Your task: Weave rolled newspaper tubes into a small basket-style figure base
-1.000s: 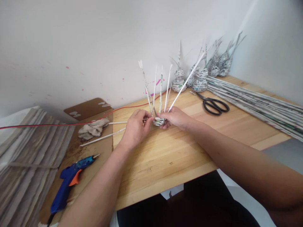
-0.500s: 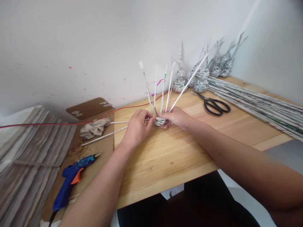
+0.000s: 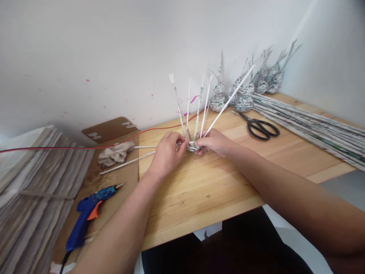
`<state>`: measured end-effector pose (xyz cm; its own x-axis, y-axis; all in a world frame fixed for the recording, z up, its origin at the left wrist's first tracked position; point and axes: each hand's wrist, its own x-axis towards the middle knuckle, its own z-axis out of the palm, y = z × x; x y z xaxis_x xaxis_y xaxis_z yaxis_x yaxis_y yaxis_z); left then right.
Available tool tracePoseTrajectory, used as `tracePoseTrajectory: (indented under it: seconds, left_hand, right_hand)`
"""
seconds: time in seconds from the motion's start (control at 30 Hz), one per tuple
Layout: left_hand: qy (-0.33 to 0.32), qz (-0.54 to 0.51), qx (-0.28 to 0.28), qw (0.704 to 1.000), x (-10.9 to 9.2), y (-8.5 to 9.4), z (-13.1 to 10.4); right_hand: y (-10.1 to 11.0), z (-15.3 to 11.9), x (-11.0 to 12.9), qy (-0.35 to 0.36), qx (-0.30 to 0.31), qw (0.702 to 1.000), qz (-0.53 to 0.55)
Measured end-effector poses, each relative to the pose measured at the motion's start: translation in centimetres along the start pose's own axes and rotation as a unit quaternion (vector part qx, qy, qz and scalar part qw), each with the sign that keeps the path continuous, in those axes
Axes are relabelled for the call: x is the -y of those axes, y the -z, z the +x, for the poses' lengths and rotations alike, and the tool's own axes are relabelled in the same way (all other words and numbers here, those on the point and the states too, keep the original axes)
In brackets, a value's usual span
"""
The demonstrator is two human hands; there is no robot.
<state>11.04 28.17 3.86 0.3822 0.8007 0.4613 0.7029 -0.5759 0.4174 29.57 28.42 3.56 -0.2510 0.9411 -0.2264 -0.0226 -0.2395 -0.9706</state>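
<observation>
A small woven piece of rolled paper (image 3: pixel 194 147) sits low over the wooden table, with several paper sticks (image 3: pixel 197 110) rising from it. My left hand (image 3: pixel 170 151) pinches its left side, and two white sticks (image 3: pixel 128 164) run out leftward from beneath that hand. My right hand (image 3: pixel 214 143) is closed on the right side of the piece, thumb on top and fingers partly hidden behind. One long white stick (image 3: pixel 232 95) slants up and right from beside my right hand.
Black scissors (image 3: pixel 261 128) and a bundle of paper rods (image 3: pixel 308 129) lie right, with woven gourd shapes (image 3: pixel 244 97) against the wall. Left are a blue glue gun (image 3: pixel 87 217), a rag (image 3: pixel 115 153), stacked sheets (image 3: pixel 42 194) and a red cable (image 3: pixel 154 129).
The view has shifted slightly, moving the scene a little to the right. My right thumb lies slightly farther over the woven piece. Both hands keep their hold.
</observation>
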Motion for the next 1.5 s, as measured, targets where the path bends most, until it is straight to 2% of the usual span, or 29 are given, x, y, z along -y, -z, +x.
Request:
tracePoseTrajectory:
  seconds: [0.37, 0.7, 0.83, 1.27, 1.5]
  left_hand:
    - [0.003, -0.012, 0.006, 1.0, -0.06, 0.03, 0.05]
    - [0.014, -0.077, 0.003, 0.997, -0.05, -0.21, -0.2]
    - [0.03, -0.068, 0.006, 0.997, -0.14, -0.32, -0.16]
    - [0.026, -0.045, -0.017, 0.998, -0.56, -0.34, -0.17]
    - [0.031, -0.031, 0.007, 0.999, -0.4, -0.28, 0.01]
  right_hand:
    - [-0.1, 0.18, -0.21, 0.003, -0.007, 1.0, 0.0]
    - [-0.24, -0.04, 0.02, 0.002, -0.003, 1.0, -0.005]
    - [-0.25, 0.05, -0.03, 0.002, -0.007, 1.0, -0.005]
    - [-0.4, 0.1, -0.2, 0.006, -0.013, 1.0, -0.025]
    - [-0.26, 0.26, -0.42, 0.013, 0.0, 1.0, -0.014]
